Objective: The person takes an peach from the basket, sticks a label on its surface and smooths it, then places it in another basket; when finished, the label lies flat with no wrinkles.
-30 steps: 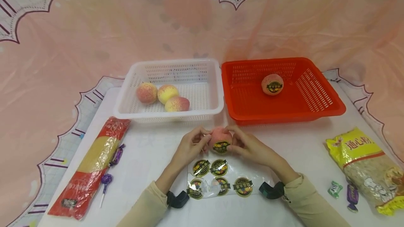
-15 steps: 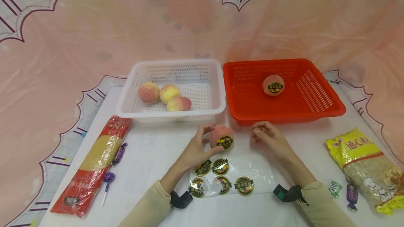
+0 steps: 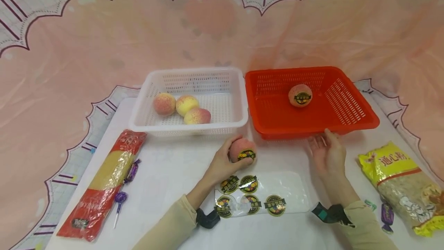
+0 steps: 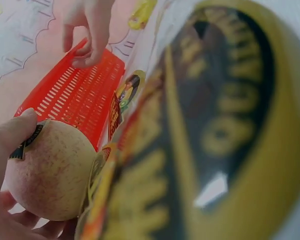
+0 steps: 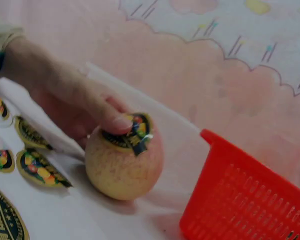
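My left hand [image 3: 225, 157] holds a pink peach [image 3: 240, 148] just in front of the baskets, its thumb over the round black-and-gold sticker [image 3: 247, 155] on the fruit. In the right wrist view this peach [image 5: 124, 167] sits close over the white table, fingers behind it. Fingers loosely bent and nothing in the palm, my right hand [image 3: 327, 153] is at the front rim of the red basket [image 3: 277, 131]; a fingertip overlaps that rim. Below the peach lies a clear sheet [image 3: 295, 192] with several similar stickers [image 3: 275, 205].
A white basket [image 3: 189, 127] with 3 peaches [image 3: 187, 104] stands left of the red one, which bears one stickered peach [image 3: 300, 95]. Noodle packet [image 3: 104, 184], wrapped candy [image 3: 132, 171] and lollipop [image 3: 120, 198] lie left; pasta bag [image 3: 406, 184] and candies [image 3: 387, 214] right.
My right hand has let go of the peach and moved right to the red basket's front rim. The left hand keeps the peach, its thumb now on the sticker; the sheet appears slightly further right.
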A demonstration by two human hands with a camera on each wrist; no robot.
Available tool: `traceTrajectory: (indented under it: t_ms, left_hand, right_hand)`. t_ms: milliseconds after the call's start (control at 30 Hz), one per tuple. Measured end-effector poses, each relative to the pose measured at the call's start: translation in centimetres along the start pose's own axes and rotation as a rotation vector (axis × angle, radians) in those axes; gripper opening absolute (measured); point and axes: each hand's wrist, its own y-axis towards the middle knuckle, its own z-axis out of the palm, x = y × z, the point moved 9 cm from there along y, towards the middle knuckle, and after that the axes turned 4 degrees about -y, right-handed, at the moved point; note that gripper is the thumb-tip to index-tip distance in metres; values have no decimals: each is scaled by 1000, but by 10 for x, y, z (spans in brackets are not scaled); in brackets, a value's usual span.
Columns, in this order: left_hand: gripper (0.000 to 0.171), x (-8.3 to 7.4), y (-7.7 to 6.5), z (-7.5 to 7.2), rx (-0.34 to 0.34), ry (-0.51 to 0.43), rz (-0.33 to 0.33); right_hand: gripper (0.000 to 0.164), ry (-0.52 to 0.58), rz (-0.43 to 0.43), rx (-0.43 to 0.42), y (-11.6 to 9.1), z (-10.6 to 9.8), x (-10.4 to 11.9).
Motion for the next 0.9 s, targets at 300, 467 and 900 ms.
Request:
traceTrajectory:
  t_ms: [300,467,900]
  left_hand:
    - [69,-25,-5,-22,-40,-152,20]
    - [63,-74,-7,-34,-3,-312,61]
    - [56,-118,85,-41,-120,-483,44]
  right_hand:
    - [32,217,-31,-97,5,-7,17]
    - [41,242,-23,-100,5,-9,23]
    - [33,139,-87,-65,8,-10,24]
